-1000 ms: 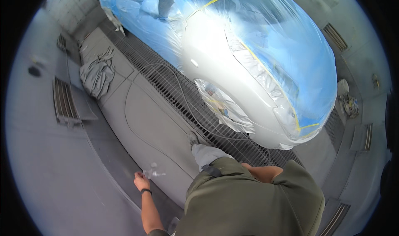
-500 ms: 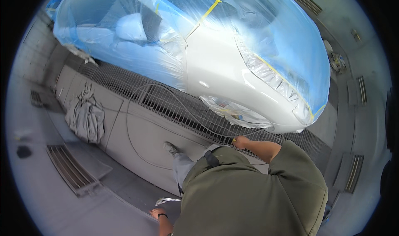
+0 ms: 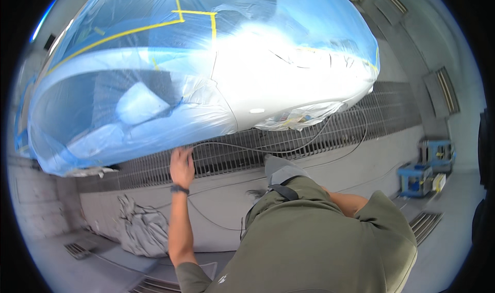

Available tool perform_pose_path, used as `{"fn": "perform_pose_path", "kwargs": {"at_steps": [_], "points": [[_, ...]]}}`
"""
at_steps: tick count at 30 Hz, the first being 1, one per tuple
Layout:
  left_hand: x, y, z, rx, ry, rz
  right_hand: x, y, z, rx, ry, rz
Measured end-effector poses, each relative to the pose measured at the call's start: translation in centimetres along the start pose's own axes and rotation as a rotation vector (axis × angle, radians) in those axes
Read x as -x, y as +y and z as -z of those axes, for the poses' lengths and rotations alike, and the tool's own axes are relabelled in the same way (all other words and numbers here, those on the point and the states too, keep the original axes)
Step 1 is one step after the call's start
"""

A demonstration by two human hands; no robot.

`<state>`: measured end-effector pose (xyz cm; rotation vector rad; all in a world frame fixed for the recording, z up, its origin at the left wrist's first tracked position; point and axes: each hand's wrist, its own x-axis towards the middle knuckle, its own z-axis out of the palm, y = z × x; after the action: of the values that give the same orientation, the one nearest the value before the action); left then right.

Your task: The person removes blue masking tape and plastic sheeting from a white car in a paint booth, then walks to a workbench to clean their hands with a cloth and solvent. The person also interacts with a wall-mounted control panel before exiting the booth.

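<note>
By lower edge of white car masked in translucent blue plastic film (image 3: 242,76), L hand (image 3: 182,166) w/ fingers loosely spread, no obj visible, contact unclear; R hand hidden, can't tell. Risk: hand swing could tear film; thin grey hose (image 3: 247,148) could trip grey-trousered leg (image 3: 283,170). Room: pale grey floor strip (image 3: 221,200) along dark metal grating (image 3: 392,104).

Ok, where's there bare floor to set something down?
Two patches of grey floor look free: one left of the crumpled grey sheet, below the grating; another between the grating's right part and the blue stands. Crowded: mid-floor, where the hose runs either side of the leg, and near the left hand, by the masked car.
</note>
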<state>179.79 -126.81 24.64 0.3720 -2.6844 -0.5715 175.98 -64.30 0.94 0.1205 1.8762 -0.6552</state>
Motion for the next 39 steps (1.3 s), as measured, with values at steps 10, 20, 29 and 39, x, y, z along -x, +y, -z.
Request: {"fn": "perform_pose_path", "kwargs": {"at_steps": [10, 20, 29, 39], "points": [[-41.0, 14.1, 3.8, -0.422, -0.411, -0.866, -6.4, -7.7, -6.8, 0.086, 0.17, 0.096], [-49.0, 15.7, -1.2, -0.568, -0.919, -1.097, -8.2, -8.3, -14.2, -0.053, 0.21, 0.123], [-51.1, 15.8, -1.5, -0.495, -1.051, -1.212, -7.2, -10.5, -18.8, -0.062, 0.277, -0.053], [-51.8, 12.7, -1.4, -0.306, -0.947, -1.394, -7.1, -23.1, -28.9, -0.472, 0.402, -0.257]]}}
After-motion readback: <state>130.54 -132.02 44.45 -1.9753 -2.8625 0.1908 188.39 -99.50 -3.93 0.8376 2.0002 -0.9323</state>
